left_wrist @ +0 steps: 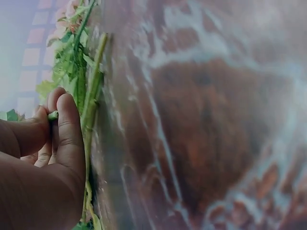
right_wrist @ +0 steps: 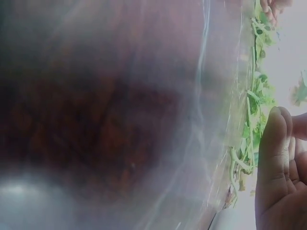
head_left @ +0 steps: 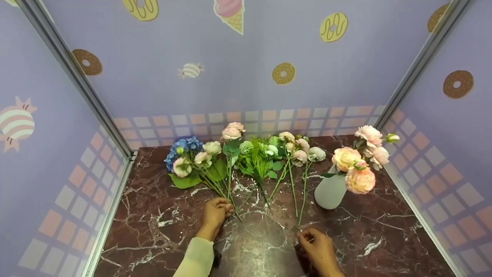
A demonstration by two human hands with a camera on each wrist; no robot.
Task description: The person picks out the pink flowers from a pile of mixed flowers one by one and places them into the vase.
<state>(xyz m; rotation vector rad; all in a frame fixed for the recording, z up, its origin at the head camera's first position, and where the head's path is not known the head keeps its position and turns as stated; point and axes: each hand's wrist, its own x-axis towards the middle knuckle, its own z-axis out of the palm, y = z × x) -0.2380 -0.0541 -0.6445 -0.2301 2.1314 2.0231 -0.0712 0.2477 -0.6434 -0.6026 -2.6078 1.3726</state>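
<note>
From the head view: Pinched between thumb and fingers of the left hand point(head_left: 215, 211), the low part of the stem point(head_left: 229, 181) of one tall pink flower point(head_left: 232, 132). Left of the middle of the worktop point(head_left: 161, 246), with petals at the far side, near the wall point(head_left: 269, 100). Looks light to lift, likely stiff in the stem with a little bend, soft and easy to squash in the petals. Probably not slippery. Best to hold low on the bare stem, not by the petals. Well apart, at the near right: the right hand point(head_left: 319, 248), with fingers loosely bent and nothing seen inside.

Now to count, left to right: one blue flower point(head_left: 191, 144), three pale blooms point(head_left: 203, 159), the one tall pink flower, one green puff flower point(head_left: 246, 147), one leafy green bunch point(head_left: 251, 165), too tangled to count by stems. Next, at least three light pink blooms point(head_left: 299, 157) and one white flower point(head_left: 317, 154). Far right: one white vase point(head_left: 329, 192), with two pink roses point(head_left: 369, 135), two peach roses point(head_left: 360, 181) and two buds point(head_left: 392, 138) in the top.

From the left wrist view: Poking out between thumb and finger, the cut tip of one green stem. Beyond the hand, more stems point(left_wrist: 93, 96) on the worktop.

From the right wrist view: Finger and thumb close together; nothing showing between. Can't tell if touching. Past the hand, blurry greens.
</note>
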